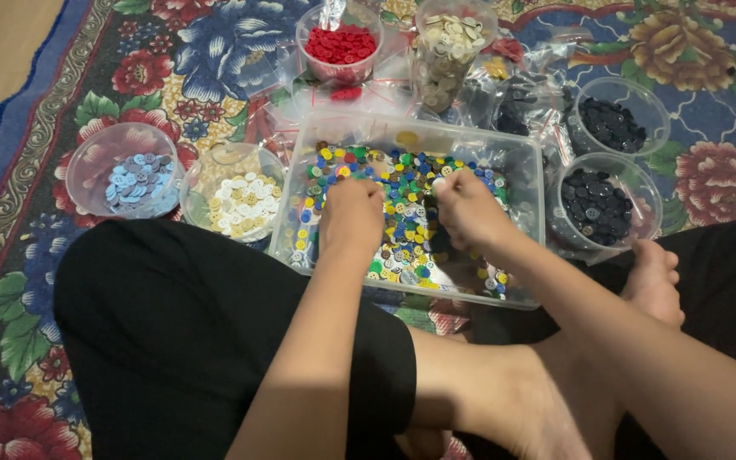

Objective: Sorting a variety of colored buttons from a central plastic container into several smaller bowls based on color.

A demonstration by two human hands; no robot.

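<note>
Both the left hand (pixel 352 213) and right hand (pixel 467 207) rest knuckles-up in the clear rectangular plastic tray (pixel 526 170) of mixed coloured buttons (pixel 405 223); I cannot tell whether they pinch any. A careless sweep could flick buttons onto the floral carpet (pixel 27 213).

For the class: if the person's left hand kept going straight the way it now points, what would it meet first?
The left hand points away from the body, over the mixed coloured buttons. It would probably meet those first, then the clear tray's far wall; depth is hard to judge.
</note>
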